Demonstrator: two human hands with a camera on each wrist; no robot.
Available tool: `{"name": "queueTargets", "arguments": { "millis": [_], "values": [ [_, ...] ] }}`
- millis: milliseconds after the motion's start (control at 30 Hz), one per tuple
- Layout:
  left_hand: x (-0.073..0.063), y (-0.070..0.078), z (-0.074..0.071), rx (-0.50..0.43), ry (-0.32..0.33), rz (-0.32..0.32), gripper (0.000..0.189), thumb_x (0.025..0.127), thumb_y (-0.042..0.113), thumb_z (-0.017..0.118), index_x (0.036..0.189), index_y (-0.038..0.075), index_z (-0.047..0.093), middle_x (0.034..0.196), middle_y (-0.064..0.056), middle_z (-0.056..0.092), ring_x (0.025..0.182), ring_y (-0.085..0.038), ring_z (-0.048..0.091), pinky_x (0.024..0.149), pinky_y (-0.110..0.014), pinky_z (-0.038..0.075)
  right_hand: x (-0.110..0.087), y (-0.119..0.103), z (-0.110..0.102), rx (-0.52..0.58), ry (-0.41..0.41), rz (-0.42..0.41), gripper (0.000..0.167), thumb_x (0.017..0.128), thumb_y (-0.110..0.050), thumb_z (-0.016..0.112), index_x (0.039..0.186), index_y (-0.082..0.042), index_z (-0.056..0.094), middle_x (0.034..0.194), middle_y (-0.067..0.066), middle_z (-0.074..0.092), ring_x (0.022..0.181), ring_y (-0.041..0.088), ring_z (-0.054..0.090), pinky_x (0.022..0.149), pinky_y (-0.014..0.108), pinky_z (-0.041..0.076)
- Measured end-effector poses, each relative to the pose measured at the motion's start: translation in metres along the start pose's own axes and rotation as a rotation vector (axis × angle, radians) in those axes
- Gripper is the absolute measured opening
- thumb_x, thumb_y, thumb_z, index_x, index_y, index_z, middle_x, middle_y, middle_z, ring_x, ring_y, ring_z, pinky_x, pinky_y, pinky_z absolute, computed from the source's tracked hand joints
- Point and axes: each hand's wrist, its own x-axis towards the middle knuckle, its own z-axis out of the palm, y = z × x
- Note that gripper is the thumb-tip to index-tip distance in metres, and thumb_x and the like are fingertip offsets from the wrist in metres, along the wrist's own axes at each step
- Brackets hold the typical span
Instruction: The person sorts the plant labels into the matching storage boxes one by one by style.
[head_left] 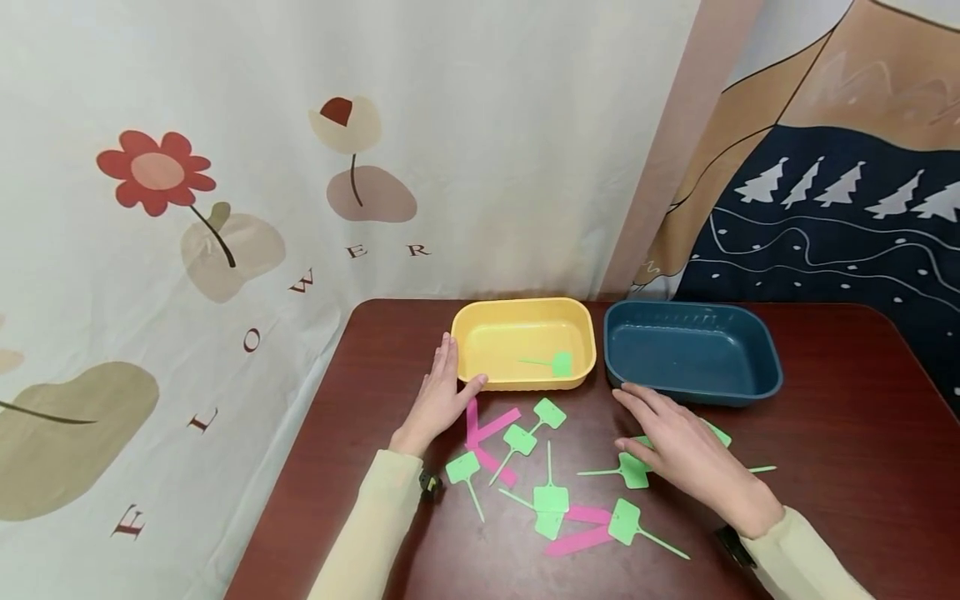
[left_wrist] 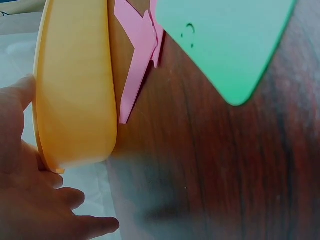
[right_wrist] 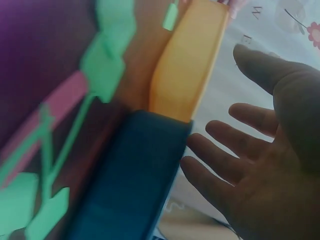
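My left hand [head_left: 438, 400] rests at the left front corner of a yellow basin [head_left: 525, 385], fingers extended along its side and thumb near the front rim. In the left wrist view, the thumb [left_wrist: 22, 92] meets the basin's rim. One green plant tag [head_left: 562, 364] lies inside that basin. My right hand [head_left: 686, 450] is held over the green tags in front of a blue basin [head_left: 690, 395], fingers spread and holding nothing. Several green plant tags [head_left: 551, 499] and pink strips [head_left: 579, 541] lie scattered on the table between the hands, some overlapping.
The dark red wooden table [head_left: 840, 400] carries both basins side by side near its back edge. Behind it hangs a white curtain [head_left: 510, 167] with flower prints, and a dark blue patterned cloth [head_left: 825, 242] at right.
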Motion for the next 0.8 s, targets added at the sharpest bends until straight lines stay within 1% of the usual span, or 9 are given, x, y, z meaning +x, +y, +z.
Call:
{"name": "queueTargets", "arguments": {
  "millis": [100, 333, 500, 633, 800],
  "values": [
    [0.0, 0.0, 0.0, 0.004, 0.002, 0.004, 0.099, 0.103, 0.059, 0.052, 0.165, 0.003, 0.0, 0.174, -0.01, -0.006, 0.158, -0.04, 0.007, 0.118, -0.069, 0.018, -0.009, 0.002, 0.004, 0.005, -0.026, 0.0, 0.072, 0.086, -0.032, 0.086, 0.145, -0.002, 0.057, 0.145, 0.019, 0.056, 0.129, 0.037, 0.057, 0.098, 0.057, 0.052],
    [-0.001, 0.002, 0.0, 0.009, 0.016, 0.006, 0.098, 0.103, 0.058, 0.053, 0.165, 0.001, 0.002, 0.174, -0.014, -0.003, 0.157, -0.041, 0.007, 0.117, -0.071, 0.019, -0.022, 0.007, 0.013, -0.005, -0.076, -0.045, 0.064, 0.084, -0.03, 0.087, 0.137, -0.002, 0.064, 0.138, 0.015, 0.062, 0.126, 0.033, 0.059, 0.098, 0.053, 0.053],
    [-0.001, 0.002, 0.0, 0.026, 0.015, 0.001, 0.098, 0.103, 0.06, 0.052, 0.165, 0.002, 0.002, 0.174, -0.013, -0.002, 0.157, -0.041, 0.008, 0.117, -0.071, 0.02, -0.026, 0.008, 0.02, -0.037, -0.105, -0.082, 0.057, 0.083, -0.028, 0.088, 0.13, -0.003, 0.068, 0.131, 0.011, 0.065, 0.12, 0.03, 0.063, 0.095, 0.049, 0.055],
    [-0.001, 0.002, -0.001, 0.036, 0.016, -0.005, 0.099, 0.103, 0.06, 0.052, 0.165, 0.002, 0.002, 0.174, -0.012, -0.002, 0.158, -0.04, 0.008, 0.117, -0.071, 0.019, -0.026, 0.008, 0.024, -0.057, -0.1, -0.1, 0.055, 0.082, -0.025, 0.089, 0.128, -0.003, 0.069, 0.129, 0.01, 0.066, 0.117, 0.029, 0.064, 0.093, 0.049, 0.055],
    [-0.002, 0.004, -0.002, 0.066, 0.022, -0.007, 0.098, 0.103, 0.06, 0.052, 0.165, 0.002, 0.004, 0.174, -0.013, 0.0, 0.158, -0.039, 0.007, 0.117, -0.071, 0.018, -0.025, 0.008, 0.027, -0.07, -0.101, -0.117, 0.05, 0.081, -0.017, 0.089, 0.126, -0.005, 0.071, 0.126, 0.008, 0.067, 0.115, 0.029, 0.065, 0.09, 0.05, 0.055]
  ]
}}
